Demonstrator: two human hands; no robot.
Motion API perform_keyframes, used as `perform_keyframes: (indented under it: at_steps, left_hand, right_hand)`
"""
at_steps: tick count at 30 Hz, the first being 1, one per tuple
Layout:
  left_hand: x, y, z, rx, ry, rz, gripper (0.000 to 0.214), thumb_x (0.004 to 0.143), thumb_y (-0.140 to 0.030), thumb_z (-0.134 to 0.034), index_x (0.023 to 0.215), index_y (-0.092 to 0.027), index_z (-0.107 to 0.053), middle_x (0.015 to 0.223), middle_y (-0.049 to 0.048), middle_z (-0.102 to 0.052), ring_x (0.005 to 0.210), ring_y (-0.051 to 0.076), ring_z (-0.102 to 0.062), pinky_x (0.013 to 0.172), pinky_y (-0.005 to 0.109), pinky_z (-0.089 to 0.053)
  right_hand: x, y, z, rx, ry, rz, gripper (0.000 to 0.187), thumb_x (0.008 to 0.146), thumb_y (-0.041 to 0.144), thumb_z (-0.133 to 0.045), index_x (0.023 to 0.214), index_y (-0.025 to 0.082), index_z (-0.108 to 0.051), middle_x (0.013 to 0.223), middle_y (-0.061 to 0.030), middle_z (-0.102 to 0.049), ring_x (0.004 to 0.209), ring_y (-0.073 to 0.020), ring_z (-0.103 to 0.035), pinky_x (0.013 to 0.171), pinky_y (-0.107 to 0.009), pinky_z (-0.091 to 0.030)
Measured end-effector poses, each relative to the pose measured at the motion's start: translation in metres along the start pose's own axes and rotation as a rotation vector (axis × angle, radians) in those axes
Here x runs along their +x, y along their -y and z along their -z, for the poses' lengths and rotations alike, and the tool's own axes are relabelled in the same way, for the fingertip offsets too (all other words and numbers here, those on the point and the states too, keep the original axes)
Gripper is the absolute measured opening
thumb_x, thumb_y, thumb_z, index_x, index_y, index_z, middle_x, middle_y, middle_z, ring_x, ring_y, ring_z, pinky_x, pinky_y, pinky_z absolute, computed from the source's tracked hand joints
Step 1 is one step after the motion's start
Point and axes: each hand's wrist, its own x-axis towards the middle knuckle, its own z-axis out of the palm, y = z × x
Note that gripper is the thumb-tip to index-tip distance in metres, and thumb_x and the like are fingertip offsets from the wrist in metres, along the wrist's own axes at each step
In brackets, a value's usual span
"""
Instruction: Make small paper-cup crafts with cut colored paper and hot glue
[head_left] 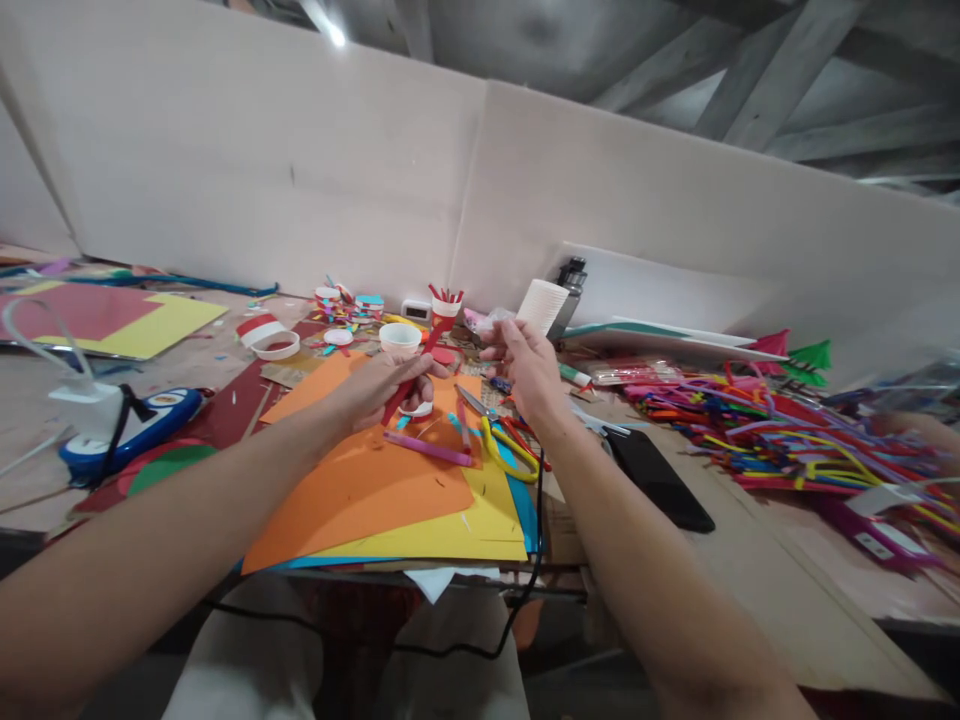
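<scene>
My left hand (394,388) is closed around a narrow red strip (395,403), one end of which sticks up past the fingers. My right hand (527,368) is raised, thumb and fingertips pinched together; whatever may be between them is too small to make out. Just behind it leans a stack of white paper cups (542,304). Below the hands lie orange paper (367,500), a pink strip (427,449) and yellow-handled scissors (506,452). Beyond my left hand stand a white cup (400,337) and a red-and-white cup (445,318) filled with red strips.
A black phone (660,480) lies right of my forearm, near a heap of coloured pipe cleaners (780,420). At left sit a blue-and-white device (142,425) and a red-striped cup (268,338) on its side. A black cable (537,540) hangs over the table's front edge.
</scene>
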Motion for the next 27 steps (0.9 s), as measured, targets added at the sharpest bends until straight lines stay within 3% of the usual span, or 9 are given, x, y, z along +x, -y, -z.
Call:
perform_keyframes:
  at_steps: [3,7,12,19,23,27]
  left_hand:
    - [-0.002,0.002,-0.004,-0.032,0.013,0.042,0.034,0.080,-0.046,-0.066,0.083,-0.013,-0.068,0.058,0.0023,-0.062,0.045,0.006,-0.050,0.044,0.017,-0.039]
    - [-0.002,0.007,-0.007,-0.016,0.040,0.103,0.030,0.077,-0.042,-0.068,0.080,-0.013,-0.067,0.056,0.0030,-0.062,0.044,0.007,-0.052,0.043,0.017,-0.038]
    - [-0.004,0.009,-0.011,0.049,0.125,0.065,0.046,0.075,-0.057,-0.069,0.066,-0.012,-0.063,0.057,0.0051,-0.063,0.042,0.006,-0.049,0.042,0.019,-0.038]
    - [-0.006,0.010,-0.012,0.068,0.171,0.077,0.044,0.073,-0.057,-0.071,0.074,-0.013,-0.064,0.062,0.0041,-0.066,0.044,0.008,-0.055,0.044,0.018,-0.042]
    - [-0.006,0.010,-0.013,0.043,0.179,0.102,0.044,0.071,-0.054,-0.074,0.067,-0.012,-0.064,0.060,0.0051,-0.066,0.044,0.008,-0.055,0.043,0.018,-0.041]
    - [-0.006,0.010,-0.013,0.040,0.208,0.120,0.044,0.074,-0.054,-0.072,0.068,-0.011,-0.065,0.059,0.0067,-0.066,0.043,0.009,-0.056,0.043,0.019,-0.042]
  right_hand:
    - [-0.007,0.000,-0.008,-0.150,0.138,-0.009,0.037,0.083,0.056,-0.057,0.095,0.021,-0.062,0.094,-0.0032,-0.065,0.073,-0.0119,-0.061,0.053,-0.021,-0.046]
    - [-0.019,0.002,-0.019,-0.320,0.267,0.050,0.028,0.082,0.038,-0.062,0.105,0.022,-0.064,0.105,-0.0037,-0.066,0.086,-0.0141,-0.062,0.070,-0.026,-0.051]
    - [-0.029,-0.001,-0.024,-0.328,0.305,0.041,0.028,0.074,0.029,-0.069,0.102,0.022,-0.067,0.098,-0.0034,-0.068,0.084,-0.0156,-0.062,0.074,-0.030,-0.051]
    - [-0.030,-0.004,-0.021,-0.289,0.281,-0.066,0.022,0.075,0.026,-0.067,0.097,0.022,-0.068,0.088,-0.0014,-0.070,0.074,-0.0137,-0.061,0.069,-0.028,-0.051]
    - [-0.030,-0.006,-0.022,-0.313,0.361,-0.025,0.022,0.076,0.028,-0.068,0.097,0.023,-0.070,0.094,-0.0019,-0.071,0.082,-0.0158,-0.064,0.076,-0.031,-0.052]
    - [-0.030,-0.011,-0.024,-0.328,0.333,0.039,0.015,0.080,0.029,-0.063,0.087,0.023,-0.074,0.089,-0.0020,-0.072,0.082,-0.0167,-0.065,0.077,-0.030,-0.052]
